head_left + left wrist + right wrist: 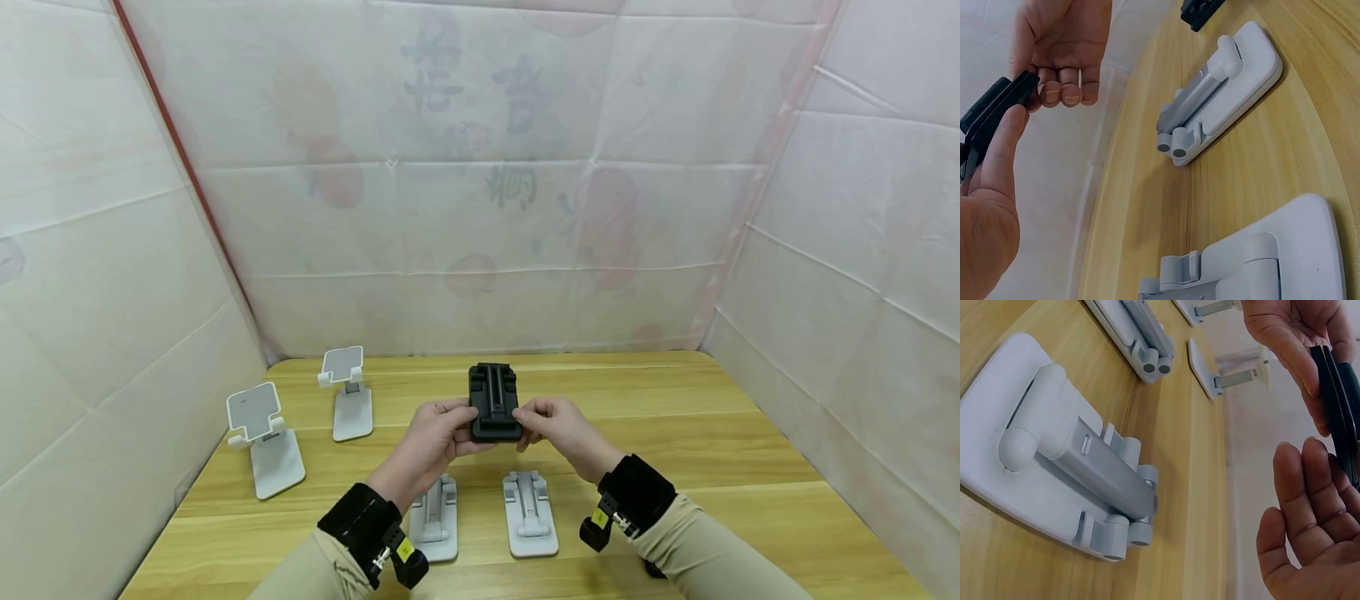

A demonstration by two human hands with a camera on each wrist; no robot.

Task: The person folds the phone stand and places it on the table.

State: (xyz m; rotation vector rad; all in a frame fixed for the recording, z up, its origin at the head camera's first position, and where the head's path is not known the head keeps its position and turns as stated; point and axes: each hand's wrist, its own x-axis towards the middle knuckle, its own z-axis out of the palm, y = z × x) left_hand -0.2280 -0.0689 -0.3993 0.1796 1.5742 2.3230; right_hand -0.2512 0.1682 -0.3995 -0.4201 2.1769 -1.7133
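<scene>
Both hands, left hand (433, 433) and right hand (553, 425), pinch the folded black phone stand (494, 402) between them by its long edges; it looks light, rigid, hinged, probably smooth plastic.

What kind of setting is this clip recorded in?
Probably a makeshift recording booth, not a home or shop: white sheeting walls in a wooden table, white phone stands are laid out in rows, and both hands hold a folded black stand.

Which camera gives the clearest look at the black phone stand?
The head view: the black phone stand shows whole, face-on, held by the left hand and right hand. Both wrist views show only its thin edge.
</scene>
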